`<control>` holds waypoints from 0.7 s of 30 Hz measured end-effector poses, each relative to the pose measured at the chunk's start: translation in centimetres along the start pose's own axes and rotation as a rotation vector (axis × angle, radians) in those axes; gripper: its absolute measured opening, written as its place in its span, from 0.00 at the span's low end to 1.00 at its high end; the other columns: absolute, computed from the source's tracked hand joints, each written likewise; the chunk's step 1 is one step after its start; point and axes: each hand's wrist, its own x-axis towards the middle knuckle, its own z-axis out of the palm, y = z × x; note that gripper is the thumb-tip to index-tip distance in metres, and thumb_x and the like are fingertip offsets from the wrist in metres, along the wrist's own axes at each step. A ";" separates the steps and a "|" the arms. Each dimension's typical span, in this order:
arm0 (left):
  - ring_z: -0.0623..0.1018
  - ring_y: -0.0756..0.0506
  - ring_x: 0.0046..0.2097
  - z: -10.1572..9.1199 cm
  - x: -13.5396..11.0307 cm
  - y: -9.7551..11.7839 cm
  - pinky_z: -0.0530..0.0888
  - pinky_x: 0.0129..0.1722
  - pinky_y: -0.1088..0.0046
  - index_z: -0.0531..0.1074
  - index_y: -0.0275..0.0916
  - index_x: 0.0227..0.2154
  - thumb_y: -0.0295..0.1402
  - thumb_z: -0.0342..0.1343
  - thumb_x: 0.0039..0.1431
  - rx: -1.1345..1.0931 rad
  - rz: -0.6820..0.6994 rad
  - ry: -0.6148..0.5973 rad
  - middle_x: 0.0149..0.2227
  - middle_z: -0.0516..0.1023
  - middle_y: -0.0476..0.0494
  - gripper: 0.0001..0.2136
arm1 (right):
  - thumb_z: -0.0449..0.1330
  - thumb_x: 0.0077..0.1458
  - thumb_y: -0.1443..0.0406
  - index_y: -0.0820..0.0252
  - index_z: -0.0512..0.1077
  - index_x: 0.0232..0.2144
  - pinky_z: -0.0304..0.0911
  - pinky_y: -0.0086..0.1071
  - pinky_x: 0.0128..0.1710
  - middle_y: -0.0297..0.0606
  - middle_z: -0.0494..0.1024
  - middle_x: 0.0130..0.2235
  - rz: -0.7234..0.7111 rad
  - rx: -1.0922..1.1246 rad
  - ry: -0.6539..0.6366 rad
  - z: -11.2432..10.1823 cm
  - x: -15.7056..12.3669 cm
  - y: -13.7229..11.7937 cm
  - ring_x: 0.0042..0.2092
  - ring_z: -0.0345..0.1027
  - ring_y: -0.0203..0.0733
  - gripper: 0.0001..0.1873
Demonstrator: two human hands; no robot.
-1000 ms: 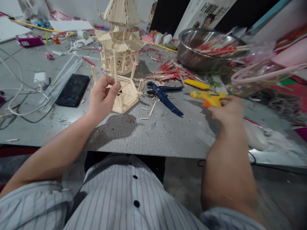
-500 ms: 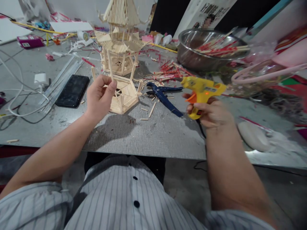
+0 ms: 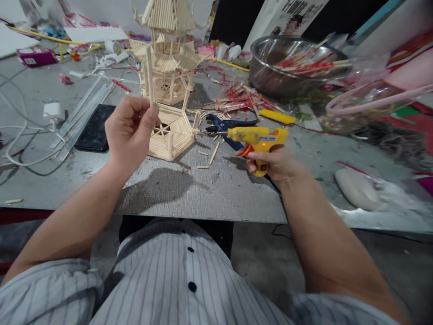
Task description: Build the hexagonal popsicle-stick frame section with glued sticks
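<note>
Head view looks down on a grey table (image 3: 209,189) with both forearms reaching out from a striped shirt (image 3: 176,280). Left hand (image 3: 130,131) is raised above the near edge, palm turned inward, fingers curled, thumb and forefinger pinching one thin wooden stick (image 3: 149,74) that stands upright. Right hand (image 3: 275,162) hovers over the middle of the table, wrapped around the grip of one yellow glue gun (image 3: 257,140), nozzle pointing left towards the stick; the two are apart.

Just beyond the left hand sits one small hexagonal stick base (image 3: 171,133), and behind it, nearer the far edge, one tall stick pagoda (image 3: 165,54). One pair of blue pliers (image 3: 225,126) lies between the base and the glue gun, with a few short stick offcuts beside it. One black phone (image 3: 94,133) lies towards the left edge, beside a white cable (image 3: 20,135). One steel bowl (image 3: 270,72) holding red-tipped sticks stands towards the far right corner.
</note>
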 end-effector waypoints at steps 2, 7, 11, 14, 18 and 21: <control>0.65 0.59 0.23 0.0 0.0 -0.1 0.60 0.23 0.76 0.70 0.39 0.31 0.46 0.58 0.58 -0.011 0.017 0.009 0.22 0.69 0.57 0.14 | 0.67 0.34 0.68 0.61 0.73 0.28 0.57 0.27 0.16 0.36 0.80 0.29 0.003 -0.005 -0.007 0.1 -0.1 0.0 0.16 0.63 0.30 0.12; 0.63 0.56 0.21 -0.2 -0.4 0.5 0.59 0.21 0.76 0.71 0.40 0.30 0.46 0.53 0.61 0.119 0.050 -0.085 0.19 0.64 0.55 0.14 | 0.67 0.35 0.67 0.62 0.73 0.28 0.57 0.27 0.17 0.35 0.78 0.27 -0.011 -0.055 -0.014 0.1 -0.2 0.0 0.17 0.62 0.30 0.12; 0.61 0.54 0.20 0.0 -1.2 1.8 0.58 0.21 0.75 0.70 0.39 0.25 0.45 0.51 0.61 0.294 0.004 -0.421 0.16 0.63 0.54 0.15 | 0.66 0.36 0.67 0.60 0.72 0.29 0.57 0.28 0.18 0.35 0.78 0.29 -0.071 -0.052 0.065 -0.7 0.1 0.3 0.19 0.62 0.30 0.12; 0.65 0.53 0.21 0.6 -1.6 2.4 0.59 0.22 0.76 0.71 0.38 0.26 0.39 0.51 0.60 0.406 -0.009 -0.738 0.17 0.67 0.52 0.12 | 0.66 0.37 0.66 0.57 0.72 0.31 0.56 0.29 0.18 0.36 0.77 0.30 -0.106 -0.073 0.116 -1.1 0.3 0.5 0.19 0.60 0.31 0.14; 0.70 0.51 0.24 1.4 -2.1 2.6 0.60 0.25 0.75 0.74 0.38 0.32 0.34 0.49 0.60 0.559 -0.012 -1.077 0.23 0.74 0.47 0.10 | 0.66 0.37 0.66 0.57 0.71 0.29 0.56 0.29 0.19 0.35 0.76 0.30 -0.150 -0.070 0.154 -1.3 0.5 0.6 0.21 0.61 0.31 0.13; 0.72 0.50 0.25 1.6 -2.3 2.8 0.60 0.25 0.75 0.75 0.38 0.34 0.32 0.48 0.59 0.595 0.027 -1.262 0.25 0.76 0.45 0.10 | 0.66 0.37 0.67 0.58 0.72 0.28 0.55 0.28 0.18 0.35 0.77 0.28 -0.156 -0.024 0.148 -1.2 0.3 0.4 0.19 0.61 0.30 0.11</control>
